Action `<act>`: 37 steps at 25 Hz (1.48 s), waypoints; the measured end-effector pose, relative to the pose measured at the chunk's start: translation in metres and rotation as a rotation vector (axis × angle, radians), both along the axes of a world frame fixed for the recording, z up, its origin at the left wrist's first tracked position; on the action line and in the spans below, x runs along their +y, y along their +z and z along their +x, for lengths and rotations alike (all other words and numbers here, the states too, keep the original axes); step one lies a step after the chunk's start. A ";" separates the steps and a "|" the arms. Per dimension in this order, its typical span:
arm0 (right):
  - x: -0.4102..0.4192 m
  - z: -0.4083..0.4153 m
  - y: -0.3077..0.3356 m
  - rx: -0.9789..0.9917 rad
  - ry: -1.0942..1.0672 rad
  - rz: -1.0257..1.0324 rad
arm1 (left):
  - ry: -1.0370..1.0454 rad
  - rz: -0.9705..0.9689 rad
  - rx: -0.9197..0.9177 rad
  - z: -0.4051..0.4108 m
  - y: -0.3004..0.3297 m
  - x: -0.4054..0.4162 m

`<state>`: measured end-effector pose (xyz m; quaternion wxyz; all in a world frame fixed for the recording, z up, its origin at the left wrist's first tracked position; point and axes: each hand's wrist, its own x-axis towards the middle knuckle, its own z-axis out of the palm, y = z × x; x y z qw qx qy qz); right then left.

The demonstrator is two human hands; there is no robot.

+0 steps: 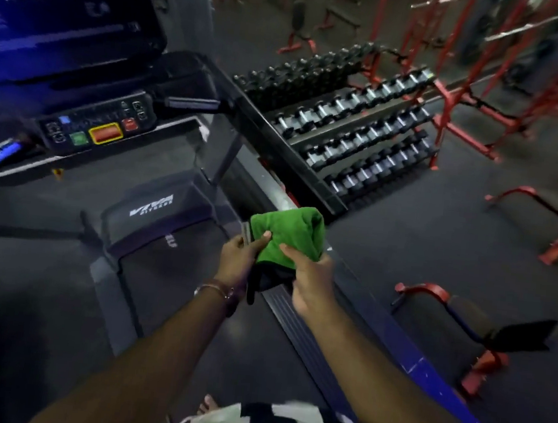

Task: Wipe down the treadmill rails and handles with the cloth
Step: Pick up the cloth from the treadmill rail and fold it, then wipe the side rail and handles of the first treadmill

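I see both hands out front over the treadmill's right side; left hand [240, 253] pinches the near-left edge of the green cloth [287, 233], thumb on top, fingers curled under it; right hand [312, 277] grips the cloth's near-right edge, thumb lying across the green fabric, fingers wrapped below; so both grips are clamped on the cloth; the cloth is bunched and folded, held just above the right side rail [297, 320], a dark underside or lining hanging down between the two hands; I cannot tell whether the cloth touches the rail; a bracelet [216, 289] sits on the left wrist; the treadmill belt [173, 289] runs below left, with a logo on the motor cover [153, 210]; the console [97, 126] up left shows a green button, a yellow-framed red one and a small red one, screen [61, 6] above it lit blue; right handle [283, 156] slopes down from the console toward the cloth; dumbbell rack [358, 133] stands beyond the rail on the floor; red frames [454, 102] behind it; frame is motion-blurred.
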<state>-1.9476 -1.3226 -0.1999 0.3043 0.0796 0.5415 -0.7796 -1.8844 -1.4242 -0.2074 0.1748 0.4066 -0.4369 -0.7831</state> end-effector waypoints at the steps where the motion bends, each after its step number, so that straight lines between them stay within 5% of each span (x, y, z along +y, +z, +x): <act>1: -0.007 -0.005 -0.003 -0.005 -0.074 0.046 | 0.023 -0.191 -0.106 -0.008 -0.006 -0.010; 5: -0.021 -0.021 -0.002 0.250 -0.347 0.338 | -0.123 -0.632 -0.188 -0.047 -0.015 -0.054; 11: -0.021 -0.078 0.000 0.758 -0.588 0.626 | -0.443 -0.973 0.033 -0.135 -0.020 -0.102; 14: -0.044 -0.126 0.001 0.991 -0.614 0.701 | -0.540 -1.065 0.084 -0.172 -0.028 -0.127; 18: -0.075 -0.172 -0.013 1.275 -0.466 1.130 | -0.596 -1.288 0.226 -0.212 -0.026 -0.163; 22: -0.104 -0.160 -0.048 1.080 0.000 1.440 | -0.641 -1.266 0.289 -0.267 -0.016 -0.177; 26: -0.099 -0.150 -0.048 1.027 -0.175 1.504 | -0.897 -1.325 0.389 -0.310 -0.018 -0.174; 31: -0.158 -0.173 -0.052 0.553 -0.469 1.753 | -1.171 -1.235 0.326 -0.319 -0.041 -0.175; 35: -0.136 -0.136 -0.089 0.904 -0.284 1.931 | -1.220 -1.109 0.361 -0.321 -0.041 -0.183; 37: -0.125 -0.131 -0.090 0.757 -0.431 1.871 | -1.253 -1.126 0.388 -0.323 -0.040 -0.185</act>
